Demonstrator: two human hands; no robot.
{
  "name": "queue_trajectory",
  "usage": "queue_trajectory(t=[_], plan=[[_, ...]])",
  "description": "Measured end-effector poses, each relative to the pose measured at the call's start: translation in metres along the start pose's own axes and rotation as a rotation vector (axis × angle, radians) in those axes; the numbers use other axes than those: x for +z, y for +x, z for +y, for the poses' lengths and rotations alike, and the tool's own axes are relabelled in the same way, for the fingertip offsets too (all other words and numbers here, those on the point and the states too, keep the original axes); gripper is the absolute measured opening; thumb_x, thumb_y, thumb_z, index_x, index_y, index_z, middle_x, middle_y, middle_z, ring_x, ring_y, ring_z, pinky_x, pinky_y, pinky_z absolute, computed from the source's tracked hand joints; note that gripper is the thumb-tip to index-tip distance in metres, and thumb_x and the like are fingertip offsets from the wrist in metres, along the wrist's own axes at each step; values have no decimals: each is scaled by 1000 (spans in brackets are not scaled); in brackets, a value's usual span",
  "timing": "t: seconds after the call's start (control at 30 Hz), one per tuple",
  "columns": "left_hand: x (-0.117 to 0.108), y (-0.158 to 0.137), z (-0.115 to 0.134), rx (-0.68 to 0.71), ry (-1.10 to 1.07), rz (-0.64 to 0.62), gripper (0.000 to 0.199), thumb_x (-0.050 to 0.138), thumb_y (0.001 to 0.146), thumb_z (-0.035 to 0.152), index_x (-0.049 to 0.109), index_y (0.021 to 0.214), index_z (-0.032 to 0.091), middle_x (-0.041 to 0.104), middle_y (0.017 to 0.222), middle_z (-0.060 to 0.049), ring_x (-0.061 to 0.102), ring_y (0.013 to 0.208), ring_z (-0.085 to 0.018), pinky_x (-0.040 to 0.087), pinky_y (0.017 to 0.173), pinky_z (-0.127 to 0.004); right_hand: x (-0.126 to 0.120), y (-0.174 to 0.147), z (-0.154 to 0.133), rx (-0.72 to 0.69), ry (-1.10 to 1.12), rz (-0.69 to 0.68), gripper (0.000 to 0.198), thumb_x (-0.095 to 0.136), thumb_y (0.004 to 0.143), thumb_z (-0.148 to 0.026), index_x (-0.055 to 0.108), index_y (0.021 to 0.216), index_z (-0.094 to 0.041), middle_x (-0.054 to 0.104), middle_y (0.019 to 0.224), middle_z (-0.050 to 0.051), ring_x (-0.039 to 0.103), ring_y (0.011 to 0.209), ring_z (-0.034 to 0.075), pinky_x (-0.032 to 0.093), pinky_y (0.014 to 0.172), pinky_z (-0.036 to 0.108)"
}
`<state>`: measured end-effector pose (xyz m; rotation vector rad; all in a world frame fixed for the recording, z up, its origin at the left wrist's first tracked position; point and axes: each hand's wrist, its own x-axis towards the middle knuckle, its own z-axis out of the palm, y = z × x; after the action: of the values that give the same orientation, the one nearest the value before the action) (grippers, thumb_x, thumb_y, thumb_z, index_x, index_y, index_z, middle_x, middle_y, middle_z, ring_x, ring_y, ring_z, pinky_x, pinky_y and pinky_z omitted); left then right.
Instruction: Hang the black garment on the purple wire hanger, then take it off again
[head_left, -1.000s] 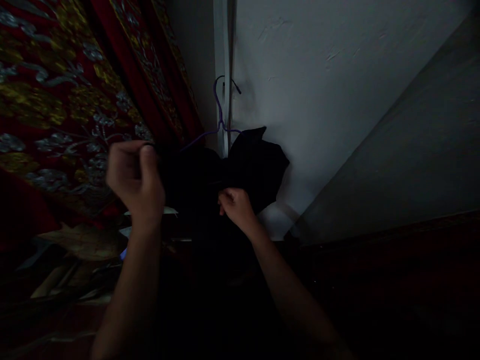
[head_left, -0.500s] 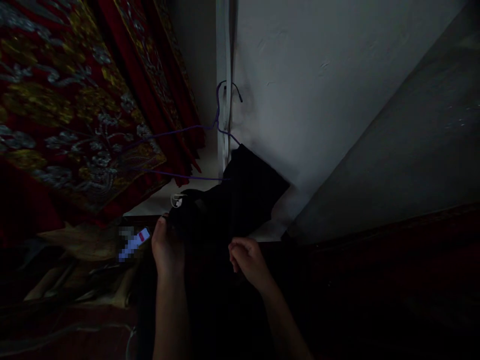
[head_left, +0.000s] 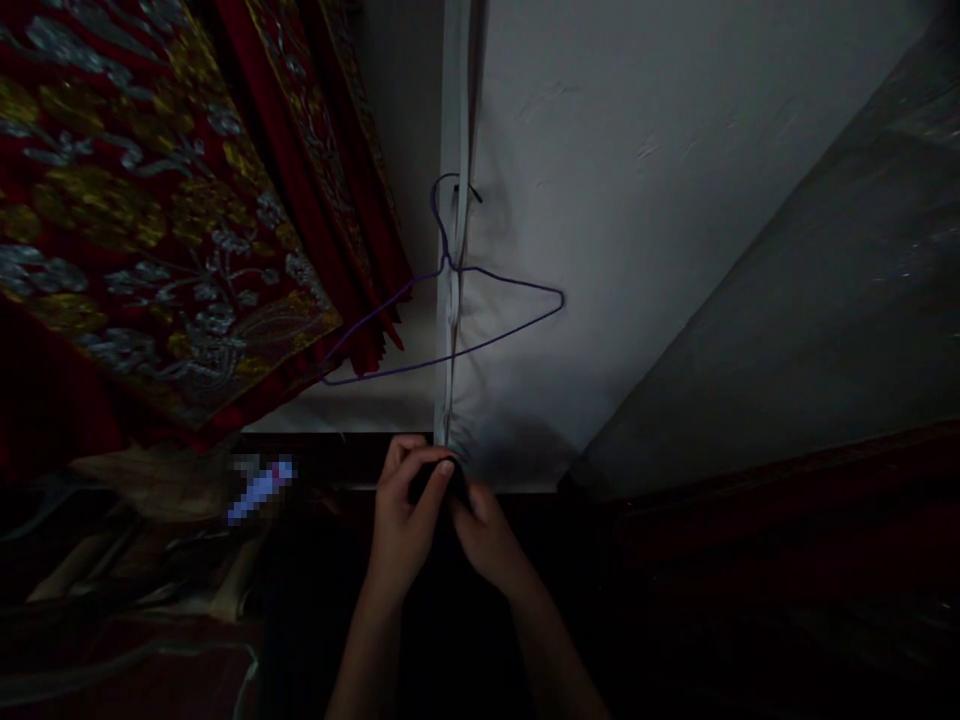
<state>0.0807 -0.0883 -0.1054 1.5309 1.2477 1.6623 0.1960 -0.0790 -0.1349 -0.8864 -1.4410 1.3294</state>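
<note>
A thin purple wire hanger hangs bare by its hook at the pale vertical strip on the wall. Below it, both hands are close together on a piece of black cloth, which looks like a garment. My left hand pinches its upper edge between thumb and fingers. Beside it, my right hand is closed on the cloth's other side, its fingers partly hidden. Lower down, the cloth merges with the darkness, so its full shape cannot be made out.
Red cloth with gold and silver embroidery hangs at the left, close to the hanger. A pale vertical strip runs down the white wall. A lit, blurred-out phone-like screen lies at lower left among dim clutter. The room is dark.
The black garment has come off the hanger, which now hangs bare and has swung round. My left hand has moved right and the two hands have come together on the cloth.
</note>
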Motion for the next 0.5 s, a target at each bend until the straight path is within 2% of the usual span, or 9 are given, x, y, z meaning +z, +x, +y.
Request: queue_trajectory(t=[0.07, 0.17, 0.23, 0.3, 0.33, 0.4, 0.43, 0.5], plan=[[-10, 3, -11, -38, -28, -97, 25, 58, 96, 43, 71, 106, 24, 65, 106, -7, 62, 106, -23, 49, 98, -33, -9, 9, -7, 49, -24, 17, 20, 53, 84, -28, 72, 87, -23, 70, 85, 1, 63, 86, 21, 51, 82, 32], [-28, 6, -36, -100, -95, -342, 40, 55, 96, 51, 66, 125, 25, 69, 116, -10, 66, 110, -24, 53, 98, -36, -32, 27, -30, 144, -45, 27, 13, 56, 71, -29, 66, 67, -22, 62, 67, -1, 55, 66, 18, 44, 61, 27], [-38, 7, -52, -92, -39, -461, 38, 64, 91, 48, 71, 120, 25, 74, 109, -10, 70, 103, -26, 57, 90, -37, -50, 42, -53, 140, -74, -24, 13, 55, 67, -30, 62, 60, -22, 57, 61, -1, 49, 58, 16, 39, 54, 26], [-49, 11, -62, -92, 67, -548, 27, 70, 86, 43, 77, 104, 24, 77, 95, -8, 72, 91, -26, 60, 79, -35, -68, 59, -78, 13, -166, -66, 14, 55, 67, -28, 58, 55, -22, 52, 56, -2, 46, 55, 14, 36, 53, 26], [-55, 14, -65, -100, 118, -588, 22, 71, 85, 41, 79, 97, 24, 78, 90, -6, 73, 85, -25, 60, 75, -34, -75, 68, -89, -88, -224, -50, 14, 54, 68, -26, 59, 56, -21, 53, 58, -2, 47, 58, 15, 37, 56, 26], [-69, 23, -65, -100, 195, -586, 17, 71, 84, 39, 79, 87, 24, 78, 81, -3, 72, 74, -24, 59, 69, -31, -84, 84, -103, -268, -271, 57, 14, 52, 68, -21, 65, 65, -21, 60, 66, -1, 55, 68, 17, 42, 64, 26], [-76, 29, -63, -90, 219, -556, 17, 72, 84, 39, 79, 85, 24, 78, 80, -3, 71, 71, -23, 58, 67, -30, -86, 92, -105, -312, -250, 123, 20, 50, 69, -19, 69, 75, -21, 64, 73, -1, 58, 74, 18, 43, 68, 26], [-91, 40, -58, -61, 261, -486, 17, 72, 83, 39, 79, 86, 24, 78, 81, -2, 71, 70, -23, 56, 64, -28, -86, 106, -99, -284, -163, 208, 33, 50, 73, -20, 71, 97, -23, 68, 84, -1, 61, 81, 18, 45, 71, 26]])
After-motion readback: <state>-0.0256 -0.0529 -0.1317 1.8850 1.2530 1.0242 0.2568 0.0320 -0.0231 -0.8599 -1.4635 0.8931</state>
